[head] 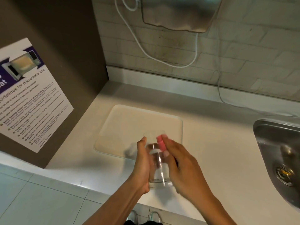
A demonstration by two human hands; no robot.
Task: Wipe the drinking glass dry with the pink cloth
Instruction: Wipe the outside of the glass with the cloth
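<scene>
The drinking glass (158, 166) is held above the near edge of the white bench (215, 143), just nearer than the pale mat (129, 120). The left hand (142, 161) is curled around the glass's left wall, fingers closed on it. The right hand (181, 164) is closed on the pink cloth (161, 142), of which only a small bunched part shows, pressed at the far right side near the rim. Whether the cloth reaches inside the glass is hard to tell through the blur.

To do this step well, the left hand should probably keep a firm but light grip low on the glass and turn it, while the right hand draws the cloth around the wall and rim. Working over the bench and well clear of the sink (279, 143) on the right seems wise, since a wet glass may slip.
</scene>
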